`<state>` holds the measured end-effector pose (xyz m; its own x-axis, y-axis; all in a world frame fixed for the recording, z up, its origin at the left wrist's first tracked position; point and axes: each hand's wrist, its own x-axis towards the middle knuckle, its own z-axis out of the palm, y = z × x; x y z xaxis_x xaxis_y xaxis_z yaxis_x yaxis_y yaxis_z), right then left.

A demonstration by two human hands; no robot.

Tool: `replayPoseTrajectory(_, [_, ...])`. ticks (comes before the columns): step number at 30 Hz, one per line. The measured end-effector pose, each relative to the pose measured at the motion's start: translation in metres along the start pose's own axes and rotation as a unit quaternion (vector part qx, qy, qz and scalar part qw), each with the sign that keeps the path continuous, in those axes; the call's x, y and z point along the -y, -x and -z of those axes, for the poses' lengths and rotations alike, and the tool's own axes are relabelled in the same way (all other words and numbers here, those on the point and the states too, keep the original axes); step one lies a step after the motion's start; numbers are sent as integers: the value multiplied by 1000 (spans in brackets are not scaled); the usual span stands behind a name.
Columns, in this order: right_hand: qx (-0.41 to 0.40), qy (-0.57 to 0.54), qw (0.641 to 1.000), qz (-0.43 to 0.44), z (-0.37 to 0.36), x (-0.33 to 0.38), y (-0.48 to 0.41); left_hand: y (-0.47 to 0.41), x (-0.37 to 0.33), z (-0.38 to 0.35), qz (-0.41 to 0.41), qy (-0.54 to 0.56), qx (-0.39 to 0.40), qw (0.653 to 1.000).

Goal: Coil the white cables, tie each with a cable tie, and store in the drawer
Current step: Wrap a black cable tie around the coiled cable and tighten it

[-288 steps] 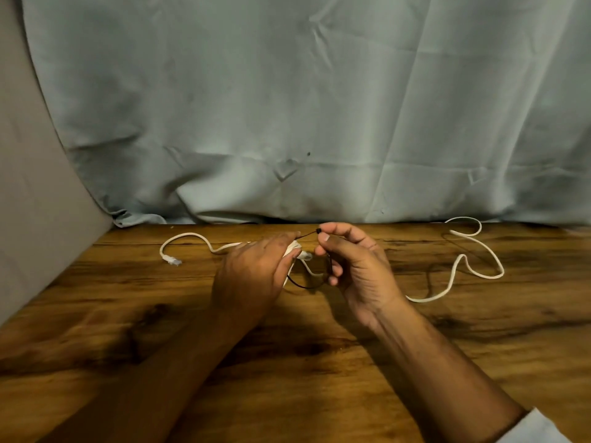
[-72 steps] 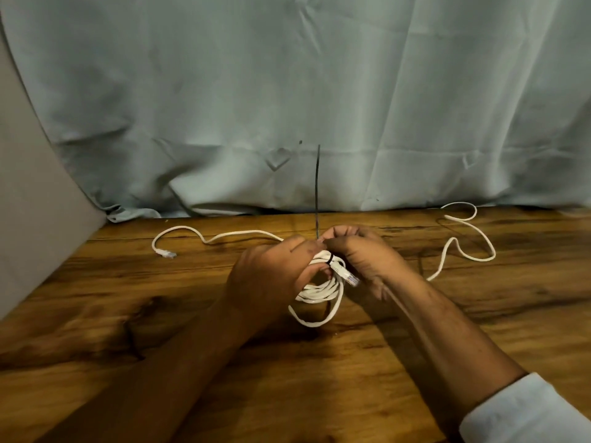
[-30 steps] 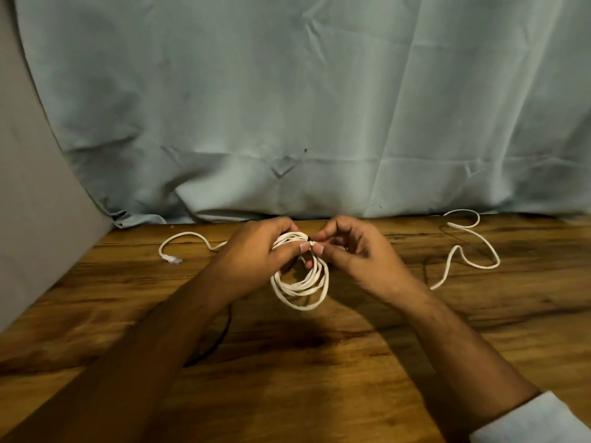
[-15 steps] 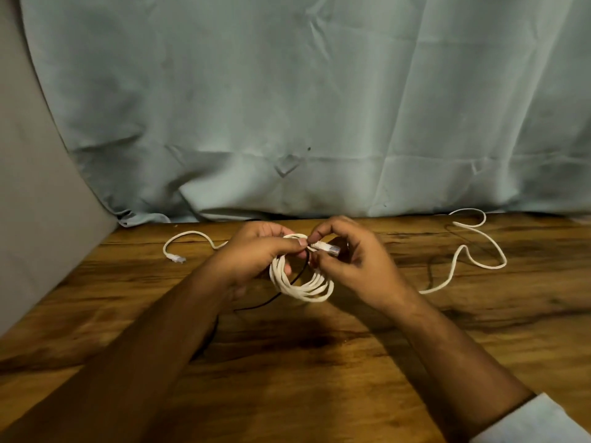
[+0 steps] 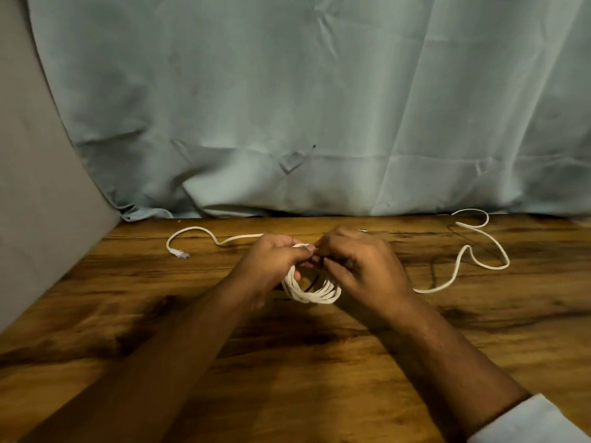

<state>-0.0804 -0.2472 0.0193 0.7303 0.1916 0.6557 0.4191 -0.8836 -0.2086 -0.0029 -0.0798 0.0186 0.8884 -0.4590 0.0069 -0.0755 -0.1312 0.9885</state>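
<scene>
Head view, centre: left hand (image 5: 271, 263) and right hand (image 5: 361, 266) each keep a tight, pinching grip on the white coil (image 5: 315, 297), while the cable tie (image 5: 315, 281), upright earlier, now hangs through it, so tying looks underway.

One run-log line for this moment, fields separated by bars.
step: tying | left hand: grips white coil | right hand: pinches coil top | cable tie: through coil, closure unclear | loose cable: on table, right

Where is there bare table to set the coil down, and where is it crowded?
Bare wood between the forearms, nearer than the coil; more between left hand and grey wall. Crowded: loose cable along the curtain, left and beyond the right hand.
</scene>
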Motion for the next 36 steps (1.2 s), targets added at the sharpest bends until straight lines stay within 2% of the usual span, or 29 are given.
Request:
replayPoseTrajectory(3, [9,-51,998,-20,5,-3,-1,3,2,3,-34,-22,39,998])
replayPoseTrajectory(7, [27,-32,999,-10,5,-2,0,5,6,4,-124,-161,54,978])
replayPoseTrajectory(11, [20,-43,999,-24,1,-5,-1,8,19,-8,-231,-303,-4,925])
replayPoseTrajectory(15, [-16,-155,983,-99,0,-8,-5,11,21,-18,-268,-285,-51,919])
replayPoseTrajectory(19, [-11,-305,931,-199,-1,-3,-5,12,21,-19,-304,-310,-78,897])
replayPoseTrajectory(23, [12,-375,897,-234,2,1,-10,16,21,-19,-354,-397,-120,838])
replayPoseTrajectory(28, [64,-533,775,-334,15,-1,-12,22,16,-17,-456,-452,-155,751])
replayPoseTrajectory(30, [71,-556,743,-366,17,-4,-13,23,16,-18,-468,-444,-153,748])
replayPoseTrajectory(33, [72,-585,694,-414,17,-7,-12,22,17,-19,-465,-422,-142,765])
replayPoseTrajectory(36, [78,-593,675,-432,12,-9,-11,21,18,-16,-461,-406,-138,777])
